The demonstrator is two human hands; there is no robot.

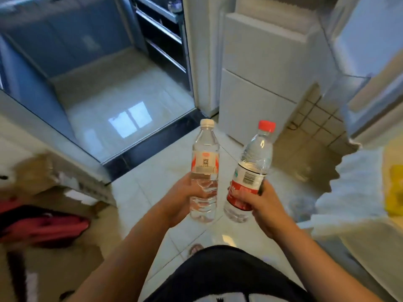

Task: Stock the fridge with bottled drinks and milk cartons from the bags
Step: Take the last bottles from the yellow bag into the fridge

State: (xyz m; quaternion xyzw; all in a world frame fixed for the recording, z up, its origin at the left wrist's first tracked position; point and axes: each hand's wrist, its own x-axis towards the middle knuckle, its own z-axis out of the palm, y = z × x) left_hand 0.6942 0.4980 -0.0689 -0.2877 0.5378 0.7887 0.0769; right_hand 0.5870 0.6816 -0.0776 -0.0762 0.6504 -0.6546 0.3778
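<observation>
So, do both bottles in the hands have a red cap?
No, only the bottle in the right hand has a red cap; the bottle in the left hand has a white cap.

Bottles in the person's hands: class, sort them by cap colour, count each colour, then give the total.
White cap: 1, the white-capped bottle in the left hand.
Red cap: 1, the red-capped bottle in the right hand.
Total: 2 bottles, both clear plastic and held roughly upright over the tiled floor.
</observation>
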